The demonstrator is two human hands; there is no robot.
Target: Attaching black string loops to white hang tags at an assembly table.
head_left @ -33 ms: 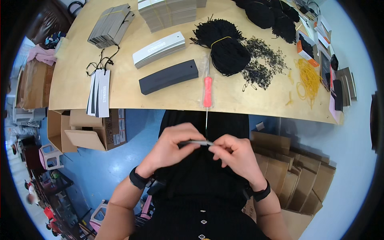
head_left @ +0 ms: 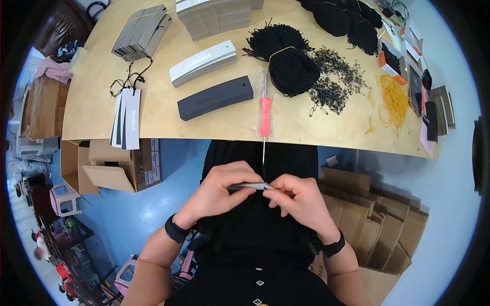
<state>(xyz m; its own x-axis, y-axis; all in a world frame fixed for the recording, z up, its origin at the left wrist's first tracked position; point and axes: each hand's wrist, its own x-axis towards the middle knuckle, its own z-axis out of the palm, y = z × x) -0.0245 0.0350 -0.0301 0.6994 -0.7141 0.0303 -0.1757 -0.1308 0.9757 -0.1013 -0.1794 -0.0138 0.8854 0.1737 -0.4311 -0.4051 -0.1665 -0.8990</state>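
Here we are, just off the near edge of the worktop (head_left: 163, 120), and everything meets in one small spot over the person's lap. The thin flat strip (head_left: 261, 186) lies crosswise between the two hands, long axis running left to right, its narrow edge turned up so that I can't tell one layer from several. The left hand (head_left: 219, 188) has the bulk of it, grip pinching the strip between thumb and fingers; the right hand (head_left: 301, 199) works the short end, its thumb and fingertip pressed together there. Anything finer between those fingertips is too small to make out.

Now look at the angle! The red-handled tool (head_left: 265, 117) lies on the worktop, its slim shaft (head_left: 264, 152) jutting over the edge straight toward the person, near enough square to the strip. Its tip ends just beyond the strip's right-hand part, between the two sets of fingertips, with little to choose for nearness. Whether tip and strip touch, I can't tell; the fingers crowd the view.
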